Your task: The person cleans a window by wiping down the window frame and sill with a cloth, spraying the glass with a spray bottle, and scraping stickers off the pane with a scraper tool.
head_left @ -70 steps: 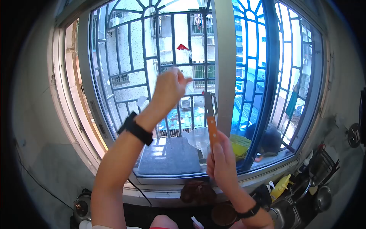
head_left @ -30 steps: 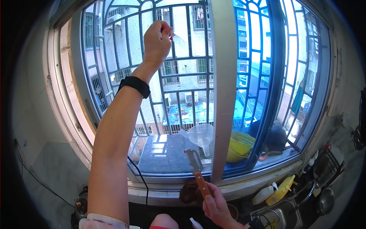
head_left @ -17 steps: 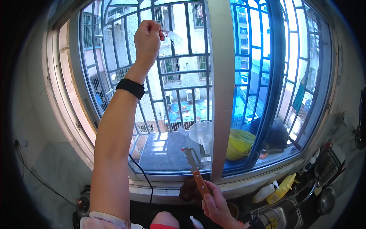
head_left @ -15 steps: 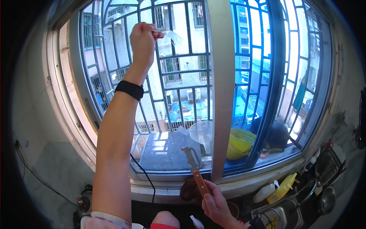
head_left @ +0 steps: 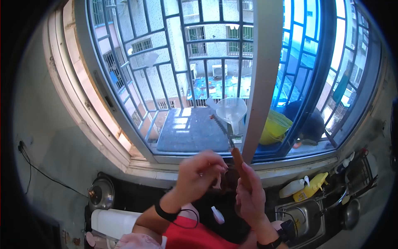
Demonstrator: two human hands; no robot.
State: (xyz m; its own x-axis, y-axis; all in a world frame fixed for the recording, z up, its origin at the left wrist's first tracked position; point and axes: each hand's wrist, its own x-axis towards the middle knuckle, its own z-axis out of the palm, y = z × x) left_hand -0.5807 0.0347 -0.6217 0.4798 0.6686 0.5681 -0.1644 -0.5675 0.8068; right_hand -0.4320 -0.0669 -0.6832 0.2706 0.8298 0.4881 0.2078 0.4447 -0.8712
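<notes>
My right hand (head_left: 251,195) is wrapped round the wooden handle of a serrated metal tool (head_left: 238,162), whose toothed blade points up and left in front of the window. Just left of it, my left hand (head_left: 201,176) is blurred, its fingers pinched together; a small pale thing shows at the fingertips, too unclear to name. The two hands are apart. Between and behind them is a dark brown object, partly hidden. A clear plastic funnel-like vessel (head_left: 232,110) stands beyond the blade, past the window opening.
A barred window with a grey frame (head_left: 262,74) spans the view. Outside it lie a grey slab (head_left: 192,130) and a yellow-green basket (head_left: 277,126). At the lower right are a sink (head_left: 309,220) and a yellow bottle (head_left: 311,187). A metal pot lid (head_left: 101,193) is lower left.
My left hand has come down from high before the window to beside my right hand. The tool and my right hand have moved up and right. The view has tilted down.
</notes>
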